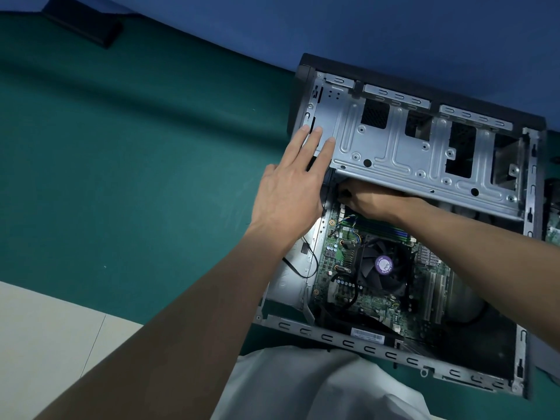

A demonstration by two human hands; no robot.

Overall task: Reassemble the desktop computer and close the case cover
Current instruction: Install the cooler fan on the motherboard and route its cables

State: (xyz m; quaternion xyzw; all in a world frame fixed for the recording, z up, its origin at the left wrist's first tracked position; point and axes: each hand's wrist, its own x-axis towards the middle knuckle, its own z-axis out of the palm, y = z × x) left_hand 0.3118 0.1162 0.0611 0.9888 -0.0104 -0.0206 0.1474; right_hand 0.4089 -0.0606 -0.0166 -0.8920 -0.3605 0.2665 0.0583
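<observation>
An open desktop computer case [372,350] lies on its side on a green mat. Inside it I see the green motherboard [339,259] with a black CPU fan [381,265]. A silver metal drive cage [403,147] spans the upper part of the case. My left hand [291,189] rests flat, fingers straight, on the cage's left end and the case edge. My right hand [369,198] reaches in under the cage's lower edge; its fingers are curled around something dark there, mostly hidden.
The green mat [136,183] stretches out to the left of the case, with a blue wall behind. A flat black object [88,22] lies at the far left top. A pale floor shows at lower left. White cloth [318,386] covers my lap below the case.
</observation>
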